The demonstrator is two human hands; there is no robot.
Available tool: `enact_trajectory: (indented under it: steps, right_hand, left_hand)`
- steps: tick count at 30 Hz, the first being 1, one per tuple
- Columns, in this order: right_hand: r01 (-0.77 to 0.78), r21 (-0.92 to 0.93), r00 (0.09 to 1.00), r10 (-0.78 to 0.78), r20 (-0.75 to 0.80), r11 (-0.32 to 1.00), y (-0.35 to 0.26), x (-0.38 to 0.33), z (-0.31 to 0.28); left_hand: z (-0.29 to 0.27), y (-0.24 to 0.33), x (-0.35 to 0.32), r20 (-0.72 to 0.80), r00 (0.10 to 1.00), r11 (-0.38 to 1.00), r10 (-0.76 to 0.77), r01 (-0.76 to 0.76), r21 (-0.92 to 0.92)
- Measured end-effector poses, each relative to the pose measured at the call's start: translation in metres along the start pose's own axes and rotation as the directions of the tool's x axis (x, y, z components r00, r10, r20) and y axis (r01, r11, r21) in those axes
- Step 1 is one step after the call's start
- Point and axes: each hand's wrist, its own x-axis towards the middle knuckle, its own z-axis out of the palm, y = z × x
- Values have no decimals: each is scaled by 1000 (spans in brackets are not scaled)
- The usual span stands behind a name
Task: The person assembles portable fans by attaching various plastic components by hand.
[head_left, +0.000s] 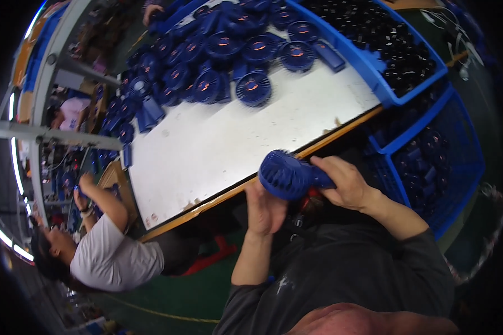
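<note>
Item in hand: a blue handheld fan [289, 175], gripped by its handle in the right hand [346, 181] and cupped from below at the grille head by the left hand [265, 209], held off the near edge of the tabletop [218, 151]. Step judged as inspection or fitting; a steady grip and a turn of the head are called for next. Round ribbed grille, dark blue plastic; similar fans [229, 56] are heaped at the far end, blue crates [425, 151] to the right.

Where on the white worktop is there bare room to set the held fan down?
The white worktop is bare between the pile of blue handheld fans and its wooden front edge, near both hands. Crowded: the far end, and the blue crate of black parts.
</note>
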Motion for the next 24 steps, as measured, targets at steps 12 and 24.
enact_trajectory:
  steps: [12, 24]
  right_hand:
    - [121, -151, 851, -24, 525, 981, -32, 40, -30]
    - [-291, -889, 846, 529, -66, 355, 214, 148, -190]
  left_hand:
    - [5, -42, 23, 445, 885, 932, -139, 268, -242]
    - [14, -16, 14, 520, 853, 941, 57, 128, -313]
